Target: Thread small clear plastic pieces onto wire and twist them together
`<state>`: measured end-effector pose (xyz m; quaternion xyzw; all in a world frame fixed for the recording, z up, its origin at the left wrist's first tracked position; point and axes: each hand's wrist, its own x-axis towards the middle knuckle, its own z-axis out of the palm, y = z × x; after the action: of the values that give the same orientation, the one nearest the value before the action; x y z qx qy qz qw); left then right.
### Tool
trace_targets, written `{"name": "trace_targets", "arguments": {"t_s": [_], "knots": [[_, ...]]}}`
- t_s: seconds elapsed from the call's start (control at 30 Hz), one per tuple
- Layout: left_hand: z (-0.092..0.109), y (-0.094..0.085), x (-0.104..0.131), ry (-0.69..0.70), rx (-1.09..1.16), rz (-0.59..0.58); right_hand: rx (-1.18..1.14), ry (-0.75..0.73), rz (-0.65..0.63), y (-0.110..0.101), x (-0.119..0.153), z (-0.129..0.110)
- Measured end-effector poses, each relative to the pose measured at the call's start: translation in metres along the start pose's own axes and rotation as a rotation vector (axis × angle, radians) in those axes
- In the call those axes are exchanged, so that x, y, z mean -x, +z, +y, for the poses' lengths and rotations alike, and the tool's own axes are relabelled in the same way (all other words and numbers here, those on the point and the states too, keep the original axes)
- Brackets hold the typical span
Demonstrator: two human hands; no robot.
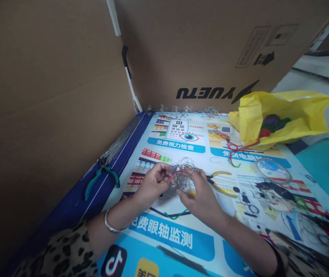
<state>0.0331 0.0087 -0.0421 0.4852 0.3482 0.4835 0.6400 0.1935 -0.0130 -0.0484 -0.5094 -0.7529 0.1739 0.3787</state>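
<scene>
While my left hand pinches a red strand, my right hand grips the silvery wire tangle. Shaping it further likely calls for light, steady fingertips.

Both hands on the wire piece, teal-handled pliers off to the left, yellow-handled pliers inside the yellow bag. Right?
Not quite: the head view shows the yellow-handled pliers on the printed sheet beside the right hand, not in the yellow bag. Left hand and right are on the wire piece, and the teal-handled pliers are off to the left.
</scene>
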Motion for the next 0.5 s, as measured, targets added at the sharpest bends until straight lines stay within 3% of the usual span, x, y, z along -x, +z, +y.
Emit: {"name": "trace_targets", "arguments": {"t_s": [0.13,0.5], "knots": [[-0.0003,-0.0005,0.0004,0.007,-0.021,-0.042,0.021,-0.028,0.010,0.0007,0.0001,0.0016],[0.0025,0.0015,0.0010,-0.011,-0.060,0.005,0.046,-0.060,0.072,0.0040,0.0005,0.0048]]}}
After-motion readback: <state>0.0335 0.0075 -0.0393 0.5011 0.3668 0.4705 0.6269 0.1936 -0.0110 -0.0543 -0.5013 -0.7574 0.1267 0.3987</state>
